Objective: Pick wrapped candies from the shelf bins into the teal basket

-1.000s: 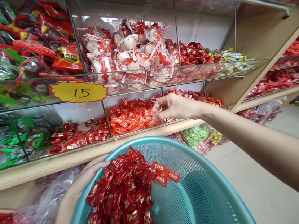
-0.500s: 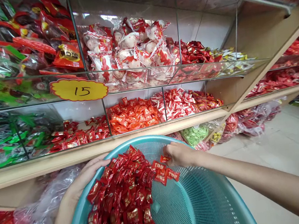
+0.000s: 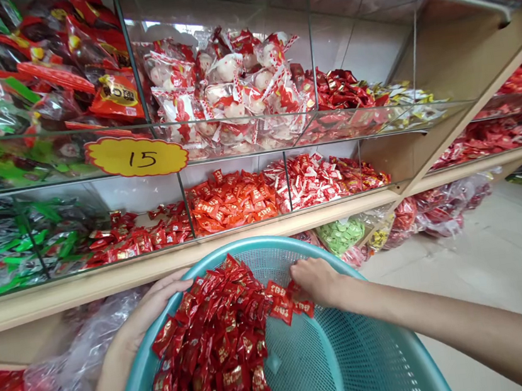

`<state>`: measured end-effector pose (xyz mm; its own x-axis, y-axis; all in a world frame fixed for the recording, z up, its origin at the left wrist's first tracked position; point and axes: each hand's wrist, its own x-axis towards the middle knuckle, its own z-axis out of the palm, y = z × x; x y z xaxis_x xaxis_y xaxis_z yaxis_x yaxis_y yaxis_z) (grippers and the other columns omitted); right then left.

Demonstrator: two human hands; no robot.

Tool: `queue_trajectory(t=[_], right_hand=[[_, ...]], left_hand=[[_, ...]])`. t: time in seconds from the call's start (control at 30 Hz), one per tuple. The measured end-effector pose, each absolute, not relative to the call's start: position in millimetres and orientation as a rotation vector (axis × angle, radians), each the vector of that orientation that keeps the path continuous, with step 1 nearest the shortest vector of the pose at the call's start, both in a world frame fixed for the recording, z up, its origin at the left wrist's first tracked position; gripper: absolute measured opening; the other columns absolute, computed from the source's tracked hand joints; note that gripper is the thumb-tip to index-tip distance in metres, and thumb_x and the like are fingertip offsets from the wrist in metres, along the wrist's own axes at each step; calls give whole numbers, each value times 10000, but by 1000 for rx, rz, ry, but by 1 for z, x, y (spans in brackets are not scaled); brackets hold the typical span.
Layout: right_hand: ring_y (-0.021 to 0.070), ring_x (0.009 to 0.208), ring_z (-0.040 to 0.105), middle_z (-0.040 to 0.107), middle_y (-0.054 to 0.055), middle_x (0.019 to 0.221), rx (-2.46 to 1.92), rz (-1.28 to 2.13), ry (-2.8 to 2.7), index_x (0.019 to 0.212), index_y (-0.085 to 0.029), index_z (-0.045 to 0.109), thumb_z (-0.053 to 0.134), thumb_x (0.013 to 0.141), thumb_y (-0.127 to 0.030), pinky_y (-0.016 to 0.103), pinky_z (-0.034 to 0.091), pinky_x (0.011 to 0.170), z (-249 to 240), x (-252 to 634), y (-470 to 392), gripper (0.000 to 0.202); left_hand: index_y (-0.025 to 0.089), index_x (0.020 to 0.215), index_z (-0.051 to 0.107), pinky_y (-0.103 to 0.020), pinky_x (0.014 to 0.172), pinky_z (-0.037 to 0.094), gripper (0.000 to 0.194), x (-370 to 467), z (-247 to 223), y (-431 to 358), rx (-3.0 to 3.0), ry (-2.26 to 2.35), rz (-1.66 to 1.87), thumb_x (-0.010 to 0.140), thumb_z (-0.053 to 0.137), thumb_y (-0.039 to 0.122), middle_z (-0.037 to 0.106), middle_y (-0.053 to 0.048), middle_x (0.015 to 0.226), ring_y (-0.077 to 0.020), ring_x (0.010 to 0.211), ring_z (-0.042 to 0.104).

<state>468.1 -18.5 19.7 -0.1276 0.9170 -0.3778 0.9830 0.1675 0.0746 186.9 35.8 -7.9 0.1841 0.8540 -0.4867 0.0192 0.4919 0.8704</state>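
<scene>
A turquoise mesh basket point(image 3: 427, 362) is tilted in front of me. Its left half holds a heap of dark red wrapped candies point(image 3: 213, 347) with gold print. My left hand point(image 3: 162, 296) grips the basket's left rim, fingers laid over the edge and the thumb hidden. Inside the basket, near the far right wall, my right hand point(image 3: 318, 282) is closed in a fist. Several brighter red candy packets point(image 3: 280, 302) lie right beside its fingers, at the edge of the dark heap. Whatever the fist encloses is hidden.
Beyond the basket, a wooden shelf point(image 3: 76, 285) has glass-fronted bins of orange-red packets point(image 3: 233, 202) and other wrapped sweets. A yellow price tag point(image 3: 137, 157) reads 15. Clear plastic bags point(image 3: 79, 363) and bagged candy point(image 3: 339, 235) lie under the shelf.
My right hand has moved slightly right and down. The small packet at its fingertips no longer shows there; packets now lie against the fist. My left hand and the basket have hardly moved.
</scene>
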Motion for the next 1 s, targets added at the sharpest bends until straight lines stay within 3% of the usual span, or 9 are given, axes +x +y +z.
queue_trajectory(t=[0.13,0.27,0.37,0.47,0.73,1.0], right_hand=[[232,803,632,689,132,866,1886,-159,2341,884,-130,701,629,806,-330,292,407,619,74,476,8,226],[154,714,599,686,61,774,1864,12,2562,811,-152,711,612,790,-211,244,373,596,120,484,60,116],[144,786,610,701,44,874,1683,-78,2535,932,-160,713,650,729,-113,210,385,639,118,485,99,217],[152,838,622,699,48,960,1599,-148,2424,1011,-171,698,702,700,-146,191,388,639,98,483,120,312],[167,848,620,698,68,937,1544,-37,2366,927,-170,698,672,714,-153,204,369,619,80,478,123,216],[152,788,572,672,63,877,1578,-101,2635,921,-123,681,650,729,-156,227,369,659,109,495,98,197]], left_hand=[[224,1040,699,-346,833,519,468,186,-16,39,844,1166,707,581,767,288,755,-41,981,-271,925,688],[204,1041,701,-363,798,531,509,187,-18,41,818,1167,732,548,784,297,766,-55,913,-283,834,708],[216,1057,697,-349,817,525,489,186,-14,39,803,1156,712,578,774,284,761,-54,943,-271,863,704],[232,1064,702,-335,826,521,468,186,-10,38,821,1137,687,603,761,281,756,-48,974,-274,900,695],[248,1079,695,-342,906,482,457,184,-16,39,851,1163,708,625,747,261,741,-33,1032,-274,994,662],[238,1078,695,-298,877,494,430,184,-14,38,915,1121,693,650,730,262,726,-28,1079,-260,985,668]])
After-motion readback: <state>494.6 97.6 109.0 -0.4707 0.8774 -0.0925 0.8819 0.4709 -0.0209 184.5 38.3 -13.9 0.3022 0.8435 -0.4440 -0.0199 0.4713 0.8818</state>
